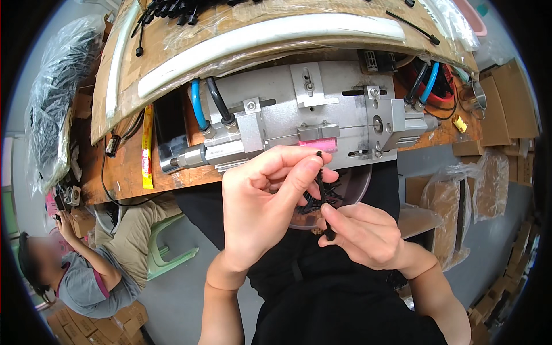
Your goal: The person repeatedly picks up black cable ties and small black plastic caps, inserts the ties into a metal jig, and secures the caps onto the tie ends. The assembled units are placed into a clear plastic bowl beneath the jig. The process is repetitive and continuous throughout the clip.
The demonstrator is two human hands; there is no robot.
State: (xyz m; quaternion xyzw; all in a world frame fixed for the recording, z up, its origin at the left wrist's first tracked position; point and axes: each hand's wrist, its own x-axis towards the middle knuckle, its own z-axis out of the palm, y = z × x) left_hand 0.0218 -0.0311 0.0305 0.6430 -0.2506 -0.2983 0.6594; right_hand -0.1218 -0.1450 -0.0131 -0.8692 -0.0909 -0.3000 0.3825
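Note:
Between my two hands stands a thin black wand [321,187], nearly upright, with a rough, ridged upper end and a thicker knob at the bottom. Thumb and fingers of my left hand [261,198] pinch its upper part. Lower down, my right hand [368,233] grips it just above the knob. Behind my hands a clear round bowl [362,187] holds several similar black pieces, partly hidden by my fingers. Just past my left fingertips is a metal fixture [317,131] with a pink strip [322,145] on its near side.
A grey metal machine plate [351,98] with cylinders and blue and black hoses spans the wooden bench [115,178]. Above it, a cardboard-covered shelf [230,72] carries black wands. At the left, a co-worker [98,276] sits near a green stool [164,253]. Cartons [500,103] stand right.

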